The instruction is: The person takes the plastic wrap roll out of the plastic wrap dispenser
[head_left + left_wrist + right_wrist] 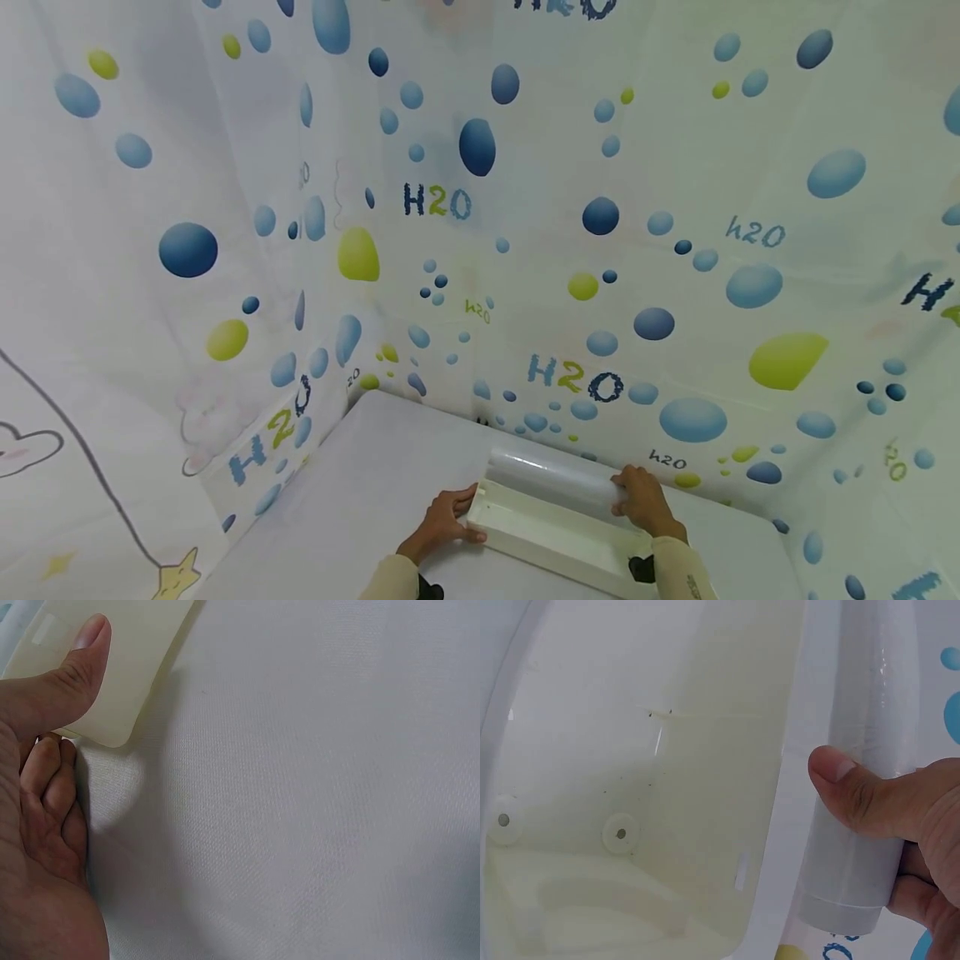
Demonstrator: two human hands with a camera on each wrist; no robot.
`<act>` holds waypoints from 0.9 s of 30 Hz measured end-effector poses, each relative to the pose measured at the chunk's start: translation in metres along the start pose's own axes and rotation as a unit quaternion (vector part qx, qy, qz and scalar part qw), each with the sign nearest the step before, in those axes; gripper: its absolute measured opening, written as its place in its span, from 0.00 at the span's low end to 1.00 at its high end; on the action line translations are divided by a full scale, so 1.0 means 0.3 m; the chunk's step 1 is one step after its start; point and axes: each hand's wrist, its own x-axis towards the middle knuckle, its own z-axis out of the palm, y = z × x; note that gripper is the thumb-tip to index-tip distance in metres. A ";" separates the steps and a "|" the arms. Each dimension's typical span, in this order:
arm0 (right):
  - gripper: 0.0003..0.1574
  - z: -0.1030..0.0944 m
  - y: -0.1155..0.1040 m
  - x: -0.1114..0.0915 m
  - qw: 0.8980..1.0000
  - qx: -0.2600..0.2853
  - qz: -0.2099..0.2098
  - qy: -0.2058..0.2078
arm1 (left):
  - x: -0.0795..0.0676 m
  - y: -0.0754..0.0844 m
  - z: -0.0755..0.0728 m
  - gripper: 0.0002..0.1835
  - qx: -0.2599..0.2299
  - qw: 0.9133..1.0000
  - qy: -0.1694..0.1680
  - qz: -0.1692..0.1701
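Note:
A long cream plastic box (558, 537), its top uncovered, lies on the white surface. My left hand (444, 521) grips its left end, thumb along the near side wall and fingers around the end. In the left wrist view, the thumb presses flat on the box's outer wall (139, 667). Behind the box and alongside it lies a shiny roll of clear plastic film (551, 481). Near the roll's right end, my right hand (647, 502) holds it between thumb and fingers. The right wrist view shows the roll's core end (840, 916) sticking out past the film.
Inside the box, two round bosses (621, 834) with holes sit near one end, with a few dark specks around. A white cloth (337, 517) covers the work surface. Printed curtains (540, 250) with blue and green drops rise behind and at both sides.

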 end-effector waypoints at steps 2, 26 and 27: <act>0.34 0.007 0.007 0.005 1.000 0.003 0.001 -0.004 | 0.001 -0.007 0.003 0.60 0.002 1.000 0.001 -0.001; 0.35 0.018 0.075 0.087 0.999 -0.008 -0.020 -0.042 | 0.021 0.014 0.019 0.60 -0.003 1.000 -0.005 -0.006; 0.35 0.019 0.076 0.090 0.999 -0.007 -0.020 -0.045 | 0.023 0.014 0.019 0.60 -0.002 1.000 -0.003 -0.005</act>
